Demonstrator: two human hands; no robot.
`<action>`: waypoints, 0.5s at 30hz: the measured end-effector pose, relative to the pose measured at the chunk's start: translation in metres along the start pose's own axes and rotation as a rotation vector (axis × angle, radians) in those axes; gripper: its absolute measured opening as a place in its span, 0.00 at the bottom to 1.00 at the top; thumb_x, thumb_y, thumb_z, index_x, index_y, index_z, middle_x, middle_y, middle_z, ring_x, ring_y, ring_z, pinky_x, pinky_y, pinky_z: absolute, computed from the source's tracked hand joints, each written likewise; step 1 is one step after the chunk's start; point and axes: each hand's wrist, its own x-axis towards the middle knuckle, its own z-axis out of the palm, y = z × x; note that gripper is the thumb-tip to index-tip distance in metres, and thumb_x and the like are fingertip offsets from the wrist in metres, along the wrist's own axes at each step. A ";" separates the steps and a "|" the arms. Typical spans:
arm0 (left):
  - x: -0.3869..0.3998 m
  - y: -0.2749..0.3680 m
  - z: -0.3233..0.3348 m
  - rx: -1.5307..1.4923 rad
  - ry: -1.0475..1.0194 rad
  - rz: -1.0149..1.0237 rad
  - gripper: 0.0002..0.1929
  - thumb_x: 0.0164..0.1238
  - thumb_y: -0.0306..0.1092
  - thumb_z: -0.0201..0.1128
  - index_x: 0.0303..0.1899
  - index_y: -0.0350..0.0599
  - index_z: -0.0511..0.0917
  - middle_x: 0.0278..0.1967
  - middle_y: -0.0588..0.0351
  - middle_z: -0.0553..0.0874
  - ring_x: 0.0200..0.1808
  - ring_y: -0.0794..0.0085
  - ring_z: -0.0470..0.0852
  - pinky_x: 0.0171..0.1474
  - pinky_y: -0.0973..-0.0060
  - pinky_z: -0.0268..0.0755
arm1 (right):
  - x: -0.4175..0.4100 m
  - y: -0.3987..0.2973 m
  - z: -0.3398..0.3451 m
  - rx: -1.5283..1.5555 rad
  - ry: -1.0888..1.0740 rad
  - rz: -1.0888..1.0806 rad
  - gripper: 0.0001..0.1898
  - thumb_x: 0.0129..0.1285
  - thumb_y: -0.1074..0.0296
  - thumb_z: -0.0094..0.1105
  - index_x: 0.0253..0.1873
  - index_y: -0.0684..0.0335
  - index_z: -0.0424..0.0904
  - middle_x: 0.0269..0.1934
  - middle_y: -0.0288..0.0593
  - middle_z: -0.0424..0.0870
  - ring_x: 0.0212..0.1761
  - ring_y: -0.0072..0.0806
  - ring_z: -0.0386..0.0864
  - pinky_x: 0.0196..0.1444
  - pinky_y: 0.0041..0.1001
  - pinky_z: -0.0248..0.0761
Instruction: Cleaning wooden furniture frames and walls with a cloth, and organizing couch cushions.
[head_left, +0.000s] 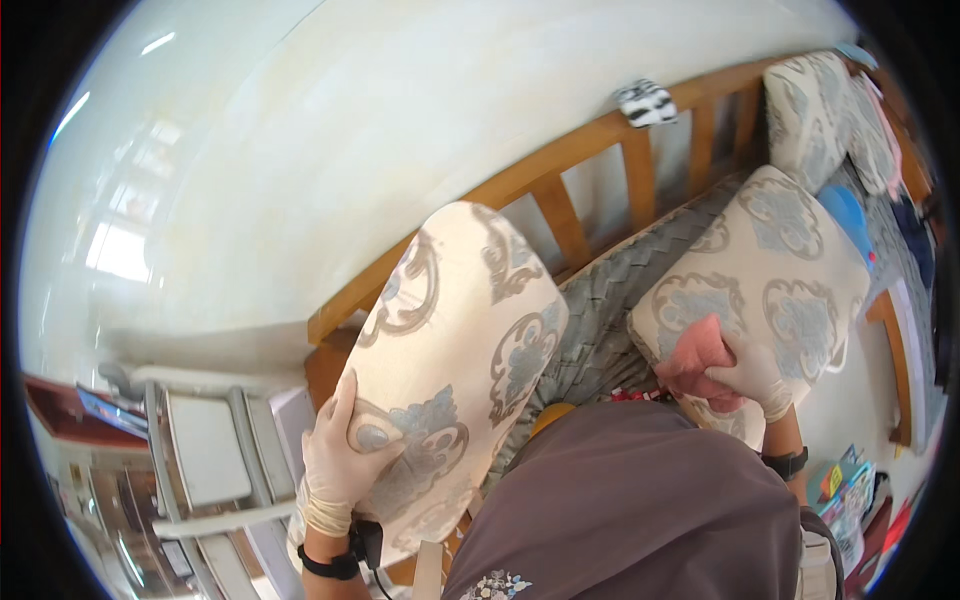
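Note:
My left hand (345, 450), in a white glove, grips the near edge of a cream patterned cushion (450, 322) that stands tilted against the wooden bench. In my gloved right hand (750, 375) is a bunched pink cloth (697, 360), lying against a second cream cushion (787, 247) with grey-blue motifs. Both cushions rest at a wooden bench backrest (555, 199) with a grey quilted seat cover (607, 307) between them. A black-and-white cloth (646, 103) hangs over the top rail.
More patterned cushions (806, 120) lean at the far right corner, near a blue object (847, 214). A grey-framed shelf unit (210, 450) stands at left. Bags and colourful items (847, 487) sit on the floor at lower right. A glossy wall rises behind the bench.

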 end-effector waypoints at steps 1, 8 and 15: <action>0.019 0.007 -0.003 0.001 -0.017 0.104 0.53 0.35 0.42 0.79 0.70 0.48 0.63 0.51 0.45 0.81 0.53 0.54 0.80 0.54 0.60 0.70 | -0.007 0.007 0.000 -0.003 0.020 0.028 0.29 0.46 0.54 0.65 0.55 0.58 0.77 0.36 0.54 0.83 0.40 0.51 0.81 0.41 0.40 0.73; 0.136 0.011 0.014 -0.073 -0.095 0.305 0.52 0.36 0.38 0.79 0.70 0.50 0.63 0.52 0.46 0.80 0.54 0.55 0.79 0.56 0.62 0.72 | -0.074 0.015 -0.004 0.100 0.163 0.178 0.29 0.46 0.53 0.66 0.54 0.60 0.78 0.37 0.53 0.83 0.40 0.48 0.81 0.42 0.38 0.73; 0.230 -0.017 0.103 0.016 -0.179 0.318 0.54 0.37 0.41 0.77 0.72 0.55 0.57 0.62 0.44 0.72 0.63 0.49 0.71 0.63 0.57 0.66 | -0.138 0.028 0.015 0.056 0.328 0.348 0.28 0.46 0.53 0.65 0.52 0.61 0.78 0.37 0.53 0.83 0.40 0.48 0.80 0.44 0.38 0.72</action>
